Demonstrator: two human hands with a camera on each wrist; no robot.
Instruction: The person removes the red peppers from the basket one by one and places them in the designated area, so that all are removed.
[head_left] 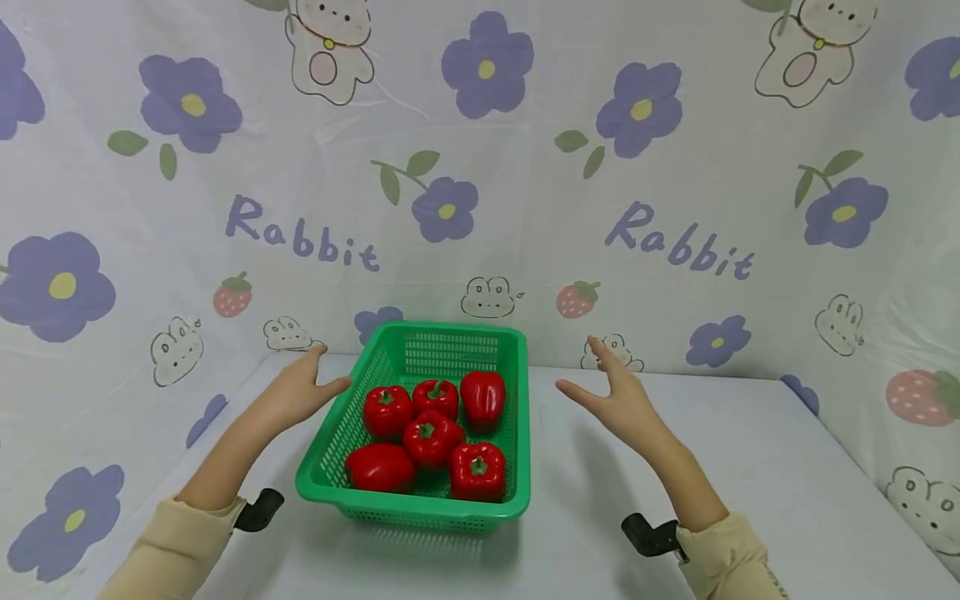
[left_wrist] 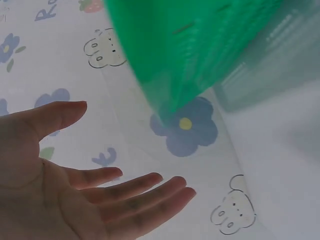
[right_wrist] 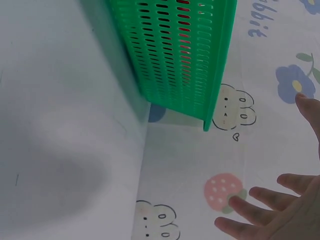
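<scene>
Two hands flank a green basket point(head_left: 420, 492) that sits mid-surface with its long axis running away from the person. The left hand point(head_left: 300, 392) hovers just beside the basket's left rim, fingers straight and spread, holding nothing; the right hand point(head_left: 618, 400) is likewise open but stands farther off from the right rim, so the left is nearer. Six red peppers point(head_left: 431, 437) lie inside. Whether the left thumb touches the rim cannot be told. The wrist views crop the basket to a blurred wall and show only part of each palm.
</scene>
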